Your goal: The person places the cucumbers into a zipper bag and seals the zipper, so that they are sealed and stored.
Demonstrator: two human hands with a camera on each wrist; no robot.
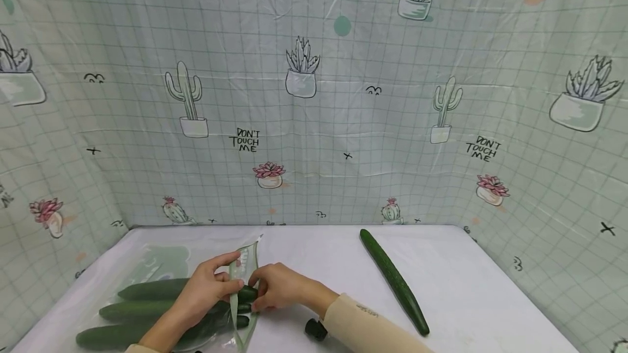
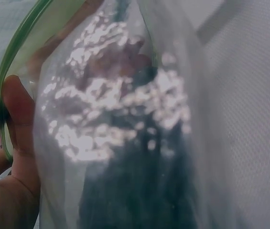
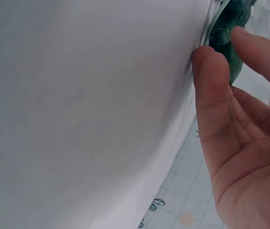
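Note:
A clear zip bag (image 1: 147,266) with a green-edged mouth lies on its side with several cucumbers (image 1: 134,309) in it. My left hand (image 1: 203,290) pinches the upper layer of the mouth and lifts it. In the left wrist view, the green rim (image 2: 3,81) runs between the left fingers, and the shiny plastic hides much of the cucumbers. At the opening, my right hand (image 1: 279,287) has its fingers and thumb curled about a cucumber end (image 1: 248,294). The right wrist view shows these fingertips close against dark green ends (image 3: 223,38) and the bag's edge.
A single long cucumber (image 1: 394,282) lies slantwise on the white table (image 1: 466,277) at the right. By the right sleeve is a small black object (image 1: 315,329). A cactus-patterned cloth (image 1: 333,124) stands behind and along both sides.

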